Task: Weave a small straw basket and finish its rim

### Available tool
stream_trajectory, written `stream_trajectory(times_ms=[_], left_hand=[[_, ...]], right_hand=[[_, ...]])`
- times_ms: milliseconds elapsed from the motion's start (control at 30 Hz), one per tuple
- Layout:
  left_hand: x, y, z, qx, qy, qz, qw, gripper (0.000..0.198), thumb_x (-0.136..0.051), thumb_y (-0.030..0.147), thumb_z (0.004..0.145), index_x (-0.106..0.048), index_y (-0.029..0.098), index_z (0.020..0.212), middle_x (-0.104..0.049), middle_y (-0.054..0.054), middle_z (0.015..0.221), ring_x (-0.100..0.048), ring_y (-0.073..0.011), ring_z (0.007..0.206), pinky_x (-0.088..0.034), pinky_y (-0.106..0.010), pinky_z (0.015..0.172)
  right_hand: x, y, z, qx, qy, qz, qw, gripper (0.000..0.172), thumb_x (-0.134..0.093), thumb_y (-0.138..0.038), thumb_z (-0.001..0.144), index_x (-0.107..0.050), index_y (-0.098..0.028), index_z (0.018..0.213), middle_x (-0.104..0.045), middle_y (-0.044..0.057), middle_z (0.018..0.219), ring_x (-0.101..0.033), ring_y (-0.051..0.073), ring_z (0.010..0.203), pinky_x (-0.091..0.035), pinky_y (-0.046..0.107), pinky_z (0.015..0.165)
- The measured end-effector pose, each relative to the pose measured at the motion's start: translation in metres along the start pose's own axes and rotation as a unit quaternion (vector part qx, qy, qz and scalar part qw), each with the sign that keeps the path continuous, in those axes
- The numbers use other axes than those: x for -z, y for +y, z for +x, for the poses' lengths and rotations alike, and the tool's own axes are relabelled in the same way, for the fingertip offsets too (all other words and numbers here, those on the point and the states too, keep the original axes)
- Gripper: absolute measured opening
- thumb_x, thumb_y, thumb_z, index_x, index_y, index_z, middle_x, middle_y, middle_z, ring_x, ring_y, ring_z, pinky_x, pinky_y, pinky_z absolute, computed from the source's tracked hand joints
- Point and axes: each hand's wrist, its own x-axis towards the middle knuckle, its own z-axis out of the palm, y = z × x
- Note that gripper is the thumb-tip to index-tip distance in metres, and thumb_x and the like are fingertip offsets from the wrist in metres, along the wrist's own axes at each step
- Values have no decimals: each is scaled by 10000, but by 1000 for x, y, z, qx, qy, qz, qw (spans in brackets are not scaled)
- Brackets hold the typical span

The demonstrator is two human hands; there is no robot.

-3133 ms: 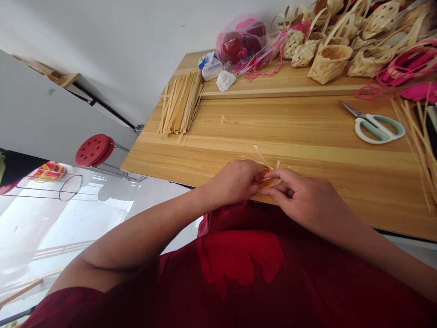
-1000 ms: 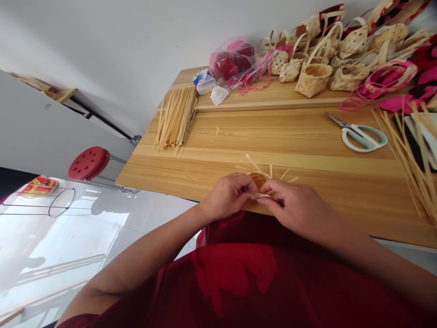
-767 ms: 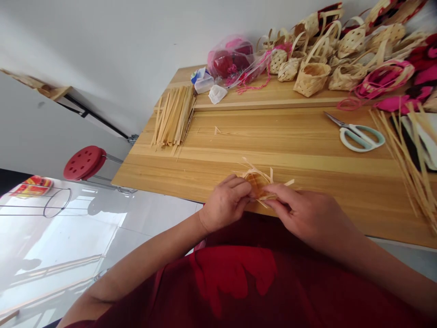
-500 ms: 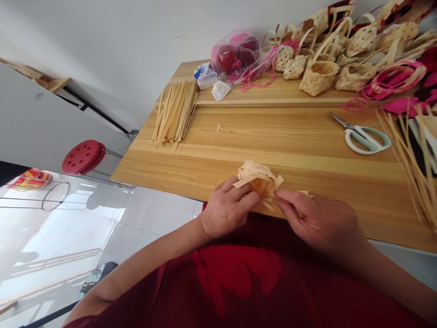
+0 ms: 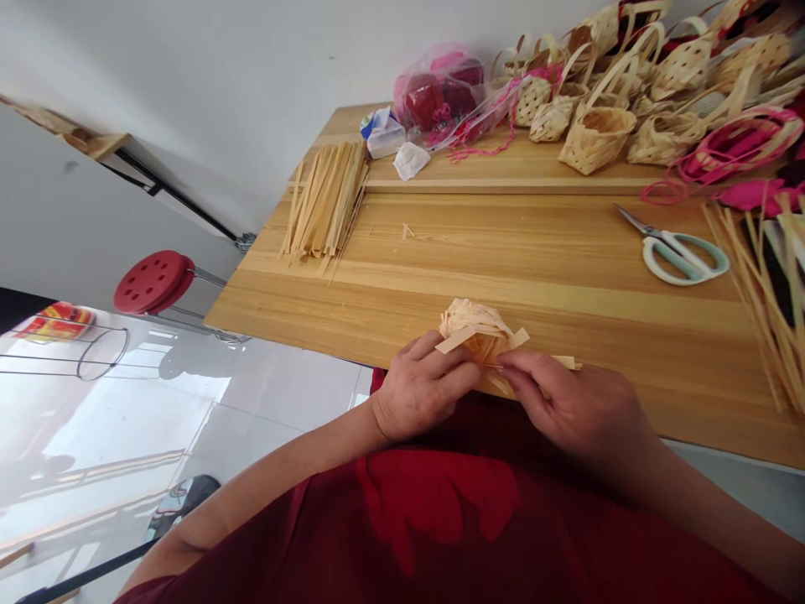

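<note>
A small woven basket (image 5: 476, 320) of pale strips is at the table's front edge, its open side tilted toward me, with loose strip ends sticking out. My left hand (image 5: 428, 382) is closed around its left side, the fingertips partly hidden by the weave. At the right of the basket's opening, my right hand (image 5: 566, 398) pinches a thin strip (image 5: 492, 366) between thumb and forefinger. Another pale strip end (image 5: 565, 361) shows beyond the right knuckles.
A bundle of flat strips (image 5: 327, 201) lies at the left of the wooden table (image 5: 402, 281). Scissors (image 5: 682, 254) and long thin strips (image 5: 748, 294) lie to the right. Several finished baskets (image 5: 597, 138) and a clear bag (image 5: 440, 96) stand along the back. A red stool (image 5: 154, 281) is left.
My right hand has shifted slightly left toward the basket's opening, still pinching. The left hand keeps its hold. The whole view has moved slightly.
</note>
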Motion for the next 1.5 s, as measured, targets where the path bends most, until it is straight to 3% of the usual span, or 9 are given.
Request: stream_trajectory(times_ms=[167, 400, 633, 800, 967, 1167, 1267, 1367, 1500], left_hand=[[-1, 2, -1, 8, -35, 9, 999, 213, -524, 111, 1001, -716, 200, 976, -763, -38, 950, -634, -186, 840, -507, -321, 779], [-3, 1, 0, 24, -55, -34, 998, 168, -543, 115, 995, -698, 181, 986, -744, -60, 1003, -602, -196, 864, -535, -318, 807], [-7, 2, 4, 42, -114, -18, 992, 189, -510, 114, 1009, -683, 191, 998, -735, -58, 970, -615, -207, 885, -547, -329, 827], [-9, 6, 3, 42, -94, -28, 994, 220, -477, 101, 1018, -672, 181, 954, -725, -50, 901, -611, -198, 837, -542, -320, 806], [-11, 6, -1, 48, -63, -48, 996, 246, -508, 122, 1019, -712, 201, 1131, -760, -59, 1016, -630, -191, 871, -555, -320, 825], [-11, 5, -3, 50, 5, -40, 998, 243, -556, 149, 1019, -743, 237, 1146, -783, -35, 1018, -646, -172, 868, -501, -309, 782], [-11, 4, -6, 29, 29, -5, 999, 251, -570, 178, 1024, -726, 265, 1200, -794, -23, 1028, -676, -166, 910, -470, -326, 807], [-10, 3, -9, -4, 22, 14, 1000, 283, -598, 171, 1007, -694, 268, 1254, -800, -24, 1087, -689, -172, 954, -457, -338, 827], [-10, 2, -15, -26, 16, 21, 999, 321, -602, 172, 1001, -660, 266, 1302, -805, -24, 1102, -691, -176, 953, -452, -344, 827]], right_hand=[[-4, -1, -1, 25, 9, -22, 999, 300, -528, -287, 1076, -792, -210, 955, -636, -12, 496, -562, 152, 428, -256, 334, 492], [-7, -5, -2, -64, -53, 121, 989, 216, -520, -266, 1064, -709, -177, 1009, -758, 5, 691, -668, 147, 503, -394, 267, 512], [-9, -4, 2, -61, -72, 98, 991, 242, -501, -276, 1064, -717, -192, 993, -730, 4, 642, -656, 177, 483, -364, 296, 485], [-9, -2, -3, -49, -74, 132, 987, 283, -478, -299, 1086, -741, -206, 1038, -773, 15, 710, -691, 173, 542, -433, 283, 532], [-12, 3, -8, -29, -33, 137, 990, 241, -535, -280, 1079, -762, -209, 1043, -828, 31, 823, -756, 179, 640, -500, 283, 609], [-9, 6, -14, -3, -21, 107, 994, 239, -597, -214, 1033, -754, -207, 1213, -849, 60, 957, -785, 217, 731, -533, 319, 665], [-4, 8, -17, -5, -11, 40, 999, 269, -638, -235, 1012, -757, -236, 1254, -840, 45, 890, -766, 227, 694, -495, 336, 627], [0, 9, -18, -51, -37, 13, 998, 214, -615, -293, 1031, -795, -257, 1141, -787, 19, 725, -729, 216, 629, -436, 335, 580], [3, 7, -17, -86, -75, 21, 993, 254, -567, -339, 1049, -798, -254, 985, -750, 16, 676, -684, 191, 593, -363, 333, 551]])
